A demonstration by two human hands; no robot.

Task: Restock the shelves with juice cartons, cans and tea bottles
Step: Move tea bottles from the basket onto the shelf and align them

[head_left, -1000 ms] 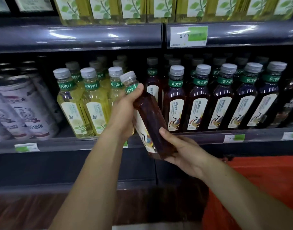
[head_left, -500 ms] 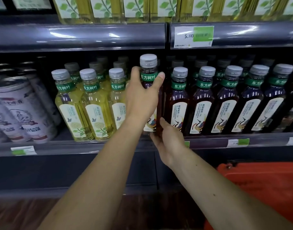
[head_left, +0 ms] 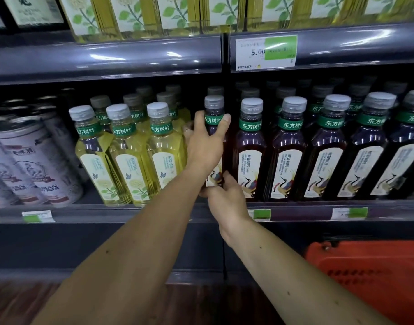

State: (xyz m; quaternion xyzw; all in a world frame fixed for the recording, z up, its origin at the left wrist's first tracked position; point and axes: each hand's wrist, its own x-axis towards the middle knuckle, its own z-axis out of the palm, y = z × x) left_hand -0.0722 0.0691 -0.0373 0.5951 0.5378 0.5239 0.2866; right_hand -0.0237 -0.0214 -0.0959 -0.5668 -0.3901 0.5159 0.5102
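Observation:
A dark tea bottle [head_left: 214, 109] with a grey cap and green neck band stands upright at the front of the middle shelf [head_left: 154, 213], between the yellow tea bottles [head_left: 128, 158] and the row of dark tea bottles [head_left: 288, 151]. My left hand [head_left: 204, 146] wraps its neck and upper body from the left. My right hand [head_left: 224, 195] holds its base from below and the right. Most of the bottle's body is hidden behind my hands.
White cans [head_left: 34, 160] lie stacked at the shelf's left end. Cartons with leaf prints [head_left: 177, 15] fill the shelf above, over a 5.00 price tag [head_left: 265, 52]. An orange basket [head_left: 365, 277] sits low on the right. Wooden floor shows below.
The dark bottle went from tilted in front of the shelf to upright, then back into the gap on the shelf. Both hands followed it forward and still hold it.

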